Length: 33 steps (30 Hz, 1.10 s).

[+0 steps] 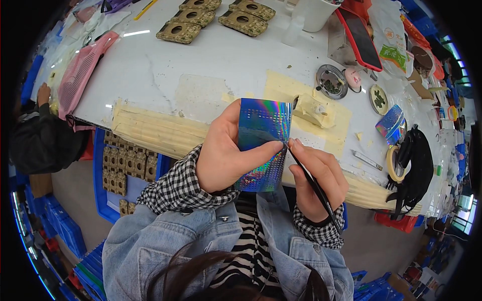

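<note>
Upright above the table's near edge is a shiny rainbow-blue holographic sticker sheet [261, 120] with rows of small cut shapes. My left hand [226, 150] grips it, thumb across the front and fingers behind. A slim pair of black tweezers [314, 181] is pinched in my right hand [321, 180]. Its tips meet the sheet's right edge, close to my left thumb. Whether a sticker is between the tips is too small to tell. Just beyond the hands, a tape-covered block [314, 111] sits on a taped patch of the table.
Camouflage toy tank hulls [178, 31] stand at the back; more fill a blue crate [108, 200] below left. On the right are a round metal tin [331, 83], a red-cased phone [359, 40], a tape roll [396, 165] and a black pouch [416, 160]. A person [42, 135] sits left.
</note>
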Each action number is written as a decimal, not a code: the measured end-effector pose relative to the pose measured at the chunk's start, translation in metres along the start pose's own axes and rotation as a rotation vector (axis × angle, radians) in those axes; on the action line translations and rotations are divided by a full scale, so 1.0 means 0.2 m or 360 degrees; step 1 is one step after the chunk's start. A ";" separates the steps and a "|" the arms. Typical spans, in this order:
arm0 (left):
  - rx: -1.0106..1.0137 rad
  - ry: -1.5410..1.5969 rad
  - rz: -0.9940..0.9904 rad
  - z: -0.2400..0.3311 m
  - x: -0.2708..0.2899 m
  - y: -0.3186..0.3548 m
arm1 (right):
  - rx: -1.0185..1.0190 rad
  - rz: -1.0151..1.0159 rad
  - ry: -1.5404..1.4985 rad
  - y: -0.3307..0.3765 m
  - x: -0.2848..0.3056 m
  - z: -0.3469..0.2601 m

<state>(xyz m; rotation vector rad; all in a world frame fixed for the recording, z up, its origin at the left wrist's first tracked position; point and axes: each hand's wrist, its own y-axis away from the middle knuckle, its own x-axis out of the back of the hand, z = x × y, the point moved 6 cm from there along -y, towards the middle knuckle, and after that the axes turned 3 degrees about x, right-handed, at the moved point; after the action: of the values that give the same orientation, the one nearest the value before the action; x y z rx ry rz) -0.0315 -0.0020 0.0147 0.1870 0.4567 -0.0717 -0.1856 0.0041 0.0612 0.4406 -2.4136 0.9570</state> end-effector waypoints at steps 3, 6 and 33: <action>-0.0002 -0.0019 -0.0004 0.00 0.00 0.00 | -0.0016 -0.0005 -0.0001 0.00 0.00 0.00; 0.0006 -0.0030 -0.0003 -0.01 0.00 0.00 | -0.0029 -0.0022 0.0006 0.00 0.01 0.00; 0.0109 0.0279 0.0029 -0.05 0.01 -0.01 | 0.0316 -0.0051 0.0203 0.03 -0.06 -0.03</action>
<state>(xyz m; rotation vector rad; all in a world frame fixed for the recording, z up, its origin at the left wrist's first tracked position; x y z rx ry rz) -0.0339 -0.0025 0.0037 0.2660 0.6276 -0.0531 -0.1776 0.0132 0.0549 0.4724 -2.2010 1.1797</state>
